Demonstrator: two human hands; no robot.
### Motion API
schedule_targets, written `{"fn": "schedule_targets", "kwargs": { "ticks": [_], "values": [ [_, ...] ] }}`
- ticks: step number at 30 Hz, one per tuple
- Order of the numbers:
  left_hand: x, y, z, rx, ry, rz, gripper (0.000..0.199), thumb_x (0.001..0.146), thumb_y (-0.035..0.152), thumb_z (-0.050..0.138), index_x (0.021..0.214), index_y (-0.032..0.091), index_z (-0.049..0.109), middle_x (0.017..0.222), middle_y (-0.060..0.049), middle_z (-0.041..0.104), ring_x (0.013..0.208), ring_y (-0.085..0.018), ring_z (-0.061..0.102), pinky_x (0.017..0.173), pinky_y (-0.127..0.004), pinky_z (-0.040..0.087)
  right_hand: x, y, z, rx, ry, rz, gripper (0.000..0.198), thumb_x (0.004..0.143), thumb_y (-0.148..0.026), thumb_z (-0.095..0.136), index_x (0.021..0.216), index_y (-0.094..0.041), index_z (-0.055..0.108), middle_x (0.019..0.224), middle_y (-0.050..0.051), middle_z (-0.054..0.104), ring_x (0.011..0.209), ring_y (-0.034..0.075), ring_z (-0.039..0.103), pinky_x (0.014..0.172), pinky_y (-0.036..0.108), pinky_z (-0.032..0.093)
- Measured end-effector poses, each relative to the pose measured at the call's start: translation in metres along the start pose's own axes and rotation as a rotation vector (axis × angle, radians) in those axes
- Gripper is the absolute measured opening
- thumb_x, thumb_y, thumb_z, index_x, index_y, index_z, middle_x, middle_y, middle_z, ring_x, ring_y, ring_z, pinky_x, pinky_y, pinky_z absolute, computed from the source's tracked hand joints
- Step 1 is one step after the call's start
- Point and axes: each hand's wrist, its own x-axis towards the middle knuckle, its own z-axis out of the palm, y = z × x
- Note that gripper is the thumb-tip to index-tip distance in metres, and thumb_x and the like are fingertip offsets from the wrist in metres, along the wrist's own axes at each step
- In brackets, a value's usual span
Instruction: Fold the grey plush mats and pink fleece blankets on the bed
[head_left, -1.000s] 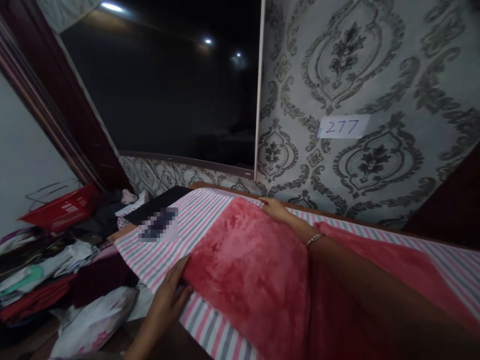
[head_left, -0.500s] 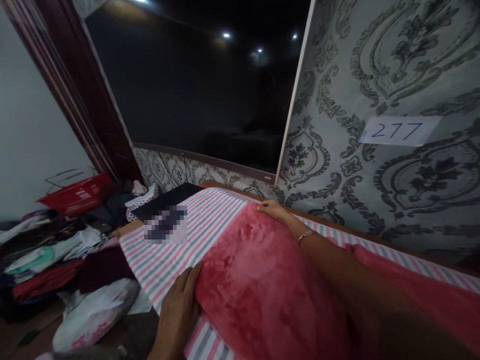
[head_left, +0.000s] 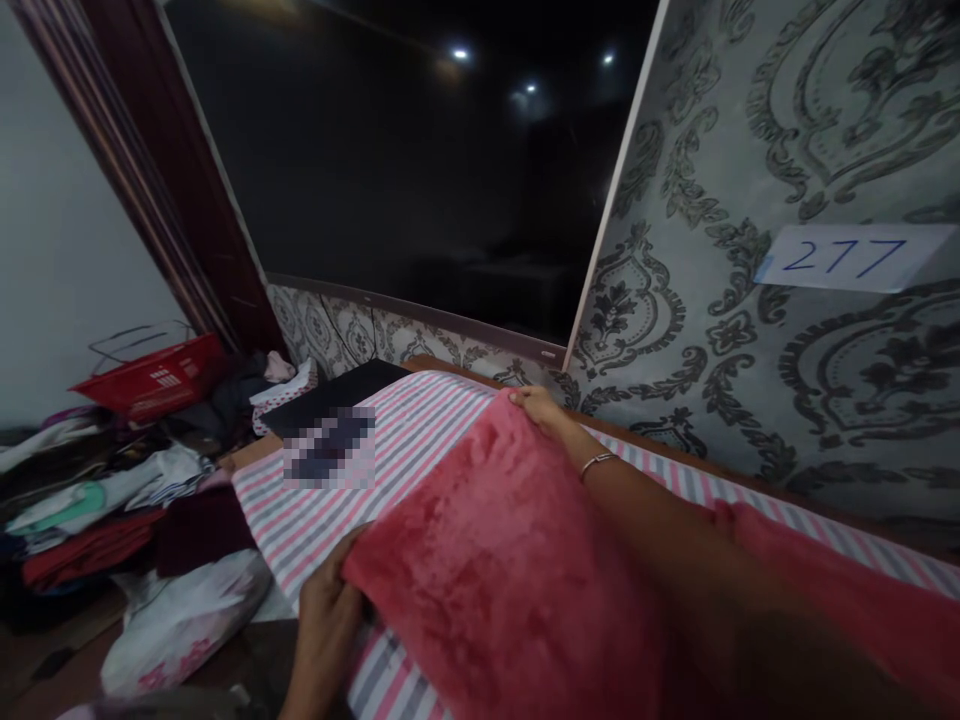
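Observation:
A red plush cloth lies spread over a pink, grey and white striped sheet. My left hand is closed on the cloth's near left corner, its fingertips curled over the edge. At the far corner my right hand pinches the cloth between thumb and fingers, with a bracelet on that wrist. The cloth's edge between both hands runs fairly straight across the stripes. More red plush cloth shows to the right, beyond my right forearm; whether it is the same piece I cannot tell.
A dark flat panel and a blurred-out patch are at the sheet's left end. Piled clothes, a white plastic bag and a red basket are on the left. Behind is a large television against a patterned wall.
My left hand has moved left and taken the cloth's corner between its fingers. The cloth's edge has shifted left and straightened. My right hand keeps its pinch on the far corner.

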Motion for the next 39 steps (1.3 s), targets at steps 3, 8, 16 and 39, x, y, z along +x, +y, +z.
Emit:
{"fn": "schedule_targets", "kwargs": {
  "ticks": [3, 8, 16, 39],
  "values": [
    [0.001, 0.004, 0.0, 0.023, 0.05, -0.023, 0.053, 0.065, 0.033, 0.052, 0.111, 0.02, 0.074, 0.114, -0.005, 0.077, 0.108, -0.029, 0.071, 0.097, -0.04, 0.056, 0.001, 0.004, 0.013, -0.081, 0.035, 0.031, 0.029, 0.077, -0.038, 0.063, 0.06, -0.022, 0.046, 0.053, -0.006, 0.041, 0.053, 0.011, 0.037, 0.052, 0.025, 0.031],
    [0.001, 0.007, 0.003, 0.052, 0.097, -0.015, 0.053, 0.065, 0.035, 0.05, 0.109, 0.019, 0.075, 0.115, -0.007, 0.077, 0.112, -0.03, 0.069, 0.099, -0.041, 0.055, 0.002, 0.004, 0.016, -0.212, 0.025, 0.0, 0.033, 0.076, -0.037, 0.063, 0.053, -0.022, 0.044, 0.054, -0.004, 0.041, 0.057, 0.013, 0.038, 0.055, 0.027, 0.029],
    [-0.002, 0.024, 0.007, 0.112, 0.067, -0.06, 0.066, 0.065, 0.044, 0.058, 0.123, 0.016, 0.069, 0.101, -0.006, 0.079, 0.071, -0.023, 0.071, 0.06, -0.031, 0.058, -0.009, -0.008, -0.017, -0.302, -0.176, -0.031, 0.03, 0.073, -0.042, 0.072, 0.064, -0.018, 0.055, 0.058, -0.007, 0.048, 0.057, 0.01, 0.041, 0.054, 0.024, 0.029],
    [0.006, 0.034, 0.008, 0.344, 0.085, -0.034, 0.063, 0.065, 0.044, 0.051, 0.118, 0.017, 0.071, 0.068, -0.003, 0.07, 0.067, -0.026, 0.066, 0.066, -0.036, 0.05, -0.05, -0.025, -0.063, -0.555, -0.272, -0.147, 0.026, 0.084, -0.021, 0.074, 0.109, -0.016, 0.071, 0.113, 0.005, 0.073, 0.096, 0.019, 0.066, 0.088, 0.031, 0.051]
  ]
}}
